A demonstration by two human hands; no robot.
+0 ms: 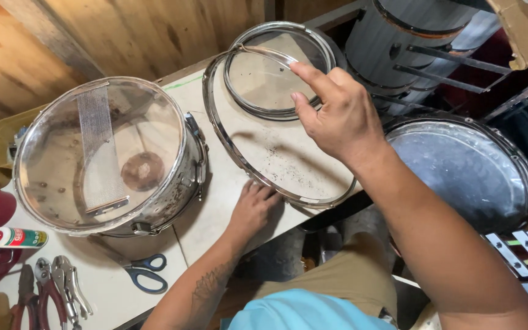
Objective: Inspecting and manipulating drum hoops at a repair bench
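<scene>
Workbench (215,208), thin shiny metal hoop (227,143)

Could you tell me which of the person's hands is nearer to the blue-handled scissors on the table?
Left. The left hand rests on the table edge by the large metal hoop, just right of the scissors. The right hand is raised farther away, over the smaller clear drumhead.
</scene>
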